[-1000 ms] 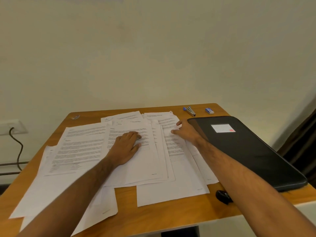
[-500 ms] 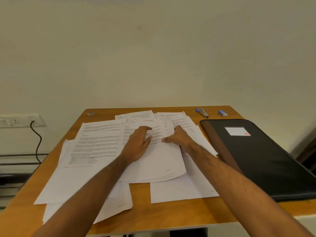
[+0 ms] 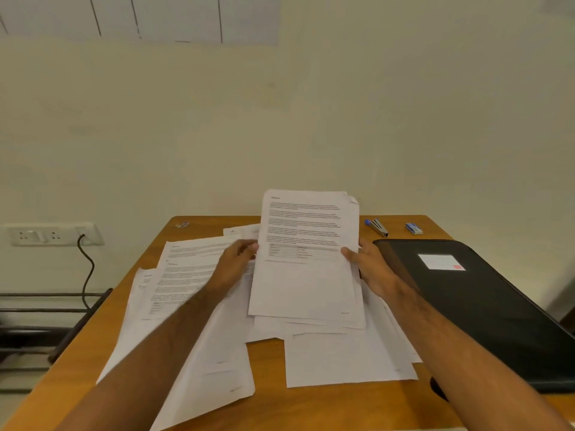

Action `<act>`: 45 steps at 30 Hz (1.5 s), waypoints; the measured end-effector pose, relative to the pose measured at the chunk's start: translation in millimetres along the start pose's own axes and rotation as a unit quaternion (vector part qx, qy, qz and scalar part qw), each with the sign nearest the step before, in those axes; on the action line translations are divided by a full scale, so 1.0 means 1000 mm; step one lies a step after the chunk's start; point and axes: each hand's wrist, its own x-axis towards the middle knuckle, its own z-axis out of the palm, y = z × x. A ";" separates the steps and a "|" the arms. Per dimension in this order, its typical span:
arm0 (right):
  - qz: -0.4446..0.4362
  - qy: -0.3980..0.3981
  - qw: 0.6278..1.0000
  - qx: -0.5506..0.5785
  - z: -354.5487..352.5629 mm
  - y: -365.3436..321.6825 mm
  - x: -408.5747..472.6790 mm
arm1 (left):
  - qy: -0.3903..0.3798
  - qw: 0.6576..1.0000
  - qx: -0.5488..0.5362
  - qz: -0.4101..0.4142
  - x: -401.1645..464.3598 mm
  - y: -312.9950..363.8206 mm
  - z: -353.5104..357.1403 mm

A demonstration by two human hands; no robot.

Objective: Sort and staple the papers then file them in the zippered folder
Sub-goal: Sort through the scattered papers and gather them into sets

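Both hands are holding a sheaf of printed sheets tilted up off the worktop, its top edge rising in front of the wall. The left hand is gripping the sheaf's left edge, its grip closed with fingers curling onto the front of the page. The right hand is gripping the right edge, thumb pressing on the front near a small table printed on the top page, the other fingers hiding behind the paper. The sheaf's lower edge is resting on or just above the loose papers beneath it; I cannot tell which.

More loose sheets are lying spread across the wooden worktop, overlapping one another, some under the left forearm and some reaching toward the near edge. A black folder is lying flat and shut on the right side of the worktop, just beside the papers, with a white label on its cover. Part of it is sitting under the right forearm. A stapler with a blue end is lying near the far edge, behind the folder, and a small blue box is lying to its right, apart from it. A small object is sitting near the far left corner, too small to identify. On the wall at left, a cable is hanging from a socket plate.
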 end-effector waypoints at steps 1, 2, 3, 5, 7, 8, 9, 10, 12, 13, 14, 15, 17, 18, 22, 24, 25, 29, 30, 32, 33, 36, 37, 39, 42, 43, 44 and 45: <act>0.003 0.007 1.000 0.017 0.001 -0.001 0.000 | -0.026 0.999 -0.021 0.008 -0.006 0.001 0.000; 0.008 0.020 0.999 0.032 0.004 -0.002 0.000 | -0.045 0.998 -0.038 0.016 -0.009 0.002 0.000; 0.014 0.040 0.998 0.038 0.005 -0.004 0.000 | -0.060 0.997 -0.049 0.019 -0.012 0.004 0.001; 0.026 0.078 0.996 0.029 0.007 -0.006 0.000 | -0.075 0.995 -0.064 0.013 -0.014 0.009 0.004; 0.023 0.085 0.996 0.017 0.007 -0.006 0.000 | -0.065 0.995 -0.069 0.001 -0.015 0.013 0.007; 0.008 0.067 0.998 0.017 0.007 -0.006 -0.002 | -0.057 0.996 -0.071 -0.003 -0.016 0.015 0.008; -0.010 0.052 0.998 0.014 0.007 -0.004 -0.004 | -0.049 0.996 -0.076 -0.004 -0.017 0.016 0.009; -0.024 0.049 0.999 0.005 0.008 -0.003 -0.005 | -0.045 0.995 -0.088 -0.004 -0.018 0.017 0.009; -0.051 0.067 0.996 -0.006 0.010 -0.004 -0.007 | -0.048 0.992 -0.115 -0.010 -0.019 0.016 0.007; -0.064 0.075 0.995 0.000 0.011 -0.004 -0.006 | -0.054 0.991 -0.124 -0.014 -0.019 0.015 0.006; -0.074 0.077 0.994 0.009 0.011 -0.004 -0.006 | -0.062 0.989 -0.136 -0.017 -0.020 0.015 0.005; -0.079 0.076 0.994 0.017 0.011 -0.005 -0.006 | -0.071 0.986 -0.148 -0.017 -0.021 0.013 0.003; -0.081 0.069 0.994 0.033 0.013 -0.007 -0.006 | -0.073 0.983 -0.169 -0.009 -0.022 0.011 -0.001; -0.079 0.070 0.993 0.045 0.015 -0.008 -0.005 | -0.064 0.983 -0.174 -0.003 -0.023 0.011 -0.002; -0.068 0.131 0.984 0.098 0.017 -0.010 -0.003 | -0.001 0.987 -0.159 0.012 -0.026 0.011 -0.008; -0.050 0.129 0.983 0.118 0.013 -0.009 -0.001 | 0.020 0.988 -0.153 0.020 -0.027 0.010 -0.011; -0.040 0.106 0.986 0.124 0.011 -0.009 -0.002 | 0.025 0.986 -0.161 0.022 -0.028 0.010 -0.013; -0.020 0.011 0.995 0.095 0.013 -0.008 -0.005 | 0.005 0.981 -0.194 0.027 -0.027 0.008 -0.020; -0.016 0.001 0.996 0.083 0.016 -0.007 -0.006 | 0.001 0.982 -0.187 0.025 -0.027 0.008 -0.020; -0.009 -0.005 0.997 0.076 0.023 -0.006 -0.005 | 0.007 0.985 -0.168 0.025 -0.027 0.008 -0.018; -0.010 0.003 0.997 0.081 0.025 -0.005 -0.004 | 0.014 0.986 -0.162 0.027 -0.027 0.007 -0.017; -0.024 0.106 0.986 0.124 0.025 -0.004 0.000 | 0.029 0.986 -0.163 0.030 -0.029 0.003 -0.019; -0.026 0.147 0.978 0.145 0.022 -0.004 0.002 | 0.031 0.985 -0.169 0.032 -0.029 0.001 -0.021; -0.028 0.191 0.967 0.168 0.016 -0.006 0.001 | 0.036 0.984 -0.174 0.030 -0.030 -0.001 -0.026; -0.020 0.156 0.974 0.163 0.013 -0.007 -0.003 | 0.045 0.984 -0.171 0.032 -0.029 -0.002 -0.029; -0.012 0.124 0.981 0.151 0.015 -0.007 -0.005 | 0.046 0.984 -0.168 0.031 -0.028 -0.003 -0.029; -0.001 0.086 0.988 0.132 0.017 -0.007 -0.007 | 0.043 0.984 -0.169 0.032 -0.027 -0.002 -0.029; 0.012 0.049 0.992 0.113 0.021 -0.008 -0.009 | 0.041 0.984 -0.168 0.032 -0.026 -0.004 -0.030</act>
